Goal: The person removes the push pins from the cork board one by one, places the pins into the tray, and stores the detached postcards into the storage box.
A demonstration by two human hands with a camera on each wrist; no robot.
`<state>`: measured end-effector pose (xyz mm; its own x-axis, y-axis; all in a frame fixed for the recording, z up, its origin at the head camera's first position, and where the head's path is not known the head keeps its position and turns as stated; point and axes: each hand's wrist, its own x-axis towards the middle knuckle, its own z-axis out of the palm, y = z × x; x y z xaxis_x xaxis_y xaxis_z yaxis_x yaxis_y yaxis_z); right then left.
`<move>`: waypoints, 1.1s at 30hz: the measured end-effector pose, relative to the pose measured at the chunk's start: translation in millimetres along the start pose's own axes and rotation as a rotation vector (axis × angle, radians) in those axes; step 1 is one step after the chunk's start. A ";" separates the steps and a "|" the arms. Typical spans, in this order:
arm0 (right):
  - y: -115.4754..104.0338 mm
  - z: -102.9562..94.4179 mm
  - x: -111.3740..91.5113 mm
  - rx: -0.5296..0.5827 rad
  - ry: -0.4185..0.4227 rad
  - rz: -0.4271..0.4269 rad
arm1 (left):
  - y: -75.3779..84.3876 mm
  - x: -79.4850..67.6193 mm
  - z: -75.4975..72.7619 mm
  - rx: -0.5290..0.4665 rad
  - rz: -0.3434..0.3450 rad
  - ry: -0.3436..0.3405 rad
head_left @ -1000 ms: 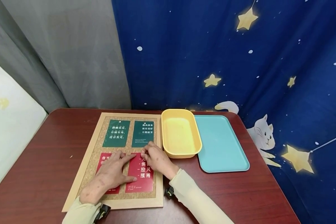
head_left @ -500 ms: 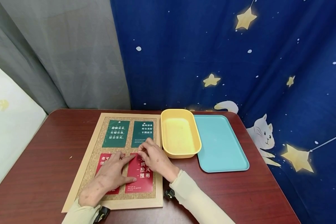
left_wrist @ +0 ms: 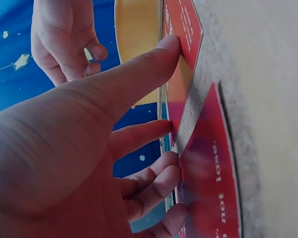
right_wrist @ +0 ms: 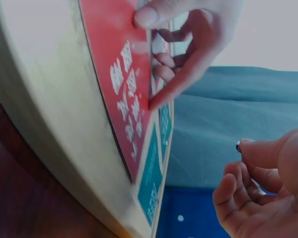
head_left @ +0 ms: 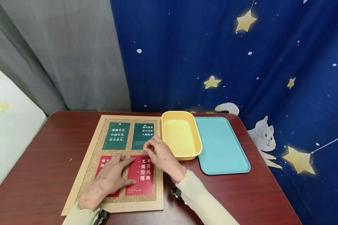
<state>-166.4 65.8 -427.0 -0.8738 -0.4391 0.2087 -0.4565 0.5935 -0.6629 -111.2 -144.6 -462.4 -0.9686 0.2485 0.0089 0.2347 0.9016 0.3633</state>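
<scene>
My left hand (head_left: 112,175) rests across the two red cards, its thumb and index finger spread on the right red card (head_left: 140,184) and its other fingers over the left red card (head_left: 104,161). Both cards lie on a wood-framed cork board (head_left: 128,172). Just above the right card's upper edge, my right hand (head_left: 164,157) pinches a tiny thumbtack (right_wrist: 238,146) between thumb and index finger, apart from the card. Two green cards, left (head_left: 116,137) and right (head_left: 142,137), lie along the board's far half, each with a small round white spot at its top.
A yellow bin (head_left: 181,134) stands against the board's right side. Beside it lies a light-blue tray (head_left: 222,147). The dark red table (head_left: 45,162) ends at the back before grey and blue curtains (head_left: 186,56).
My right hand has risen off the right red card and moved slightly right, uncovering more of its white characters. My left hand stays in place on the cards.
</scene>
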 end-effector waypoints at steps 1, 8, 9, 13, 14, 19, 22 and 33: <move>0.6 -2.2 -0.1 0.009 0.007 0.002 | -0.1 -0.1 0.2 0.000 -0.001 -0.002; 9.5 -21.1 1.7 0.027 0.090 0.004 | -0.1 2.0 -0.2 0.004 0.000 0.011; 11.4 -23.9 1.9 0.024 0.106 -0.001 | 0.0 2.3 -0.4 0.005 0.001 0.014; 18.8 -35.3 0.7 -0.003 0.162 -0.008 | 0.7 2.5 -1.1 0.008 -0.006 0.011; 20.5 -38.5 -0.4 -0.007 0.172 -0.004 | 0.8 2.5 -1.1 0.008 -0.008 0.009; 29.8 -54.7 -7.9 0.002 0.204 0.044 | 1.5 1.6 0.7 0.006 -0.014 0.007; 36.8 -63.5 -12.8 0.007 0.223 0.069 | 1.3 0.3 2.6 0.003 -0.006 0.021; 65.8 -93.3 -28.4 -0.010 0.284 0.142 | -1.1 -5.8 6.6 -0.002 0.024 0.086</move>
<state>-187.2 180.3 -409.4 -0.9400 -0.1467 0.3081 -0.3274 0.6425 -0.6929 -105.3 -144.8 -468.9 -0.9661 0.2389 0.0978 0.2582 0.8949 0.3641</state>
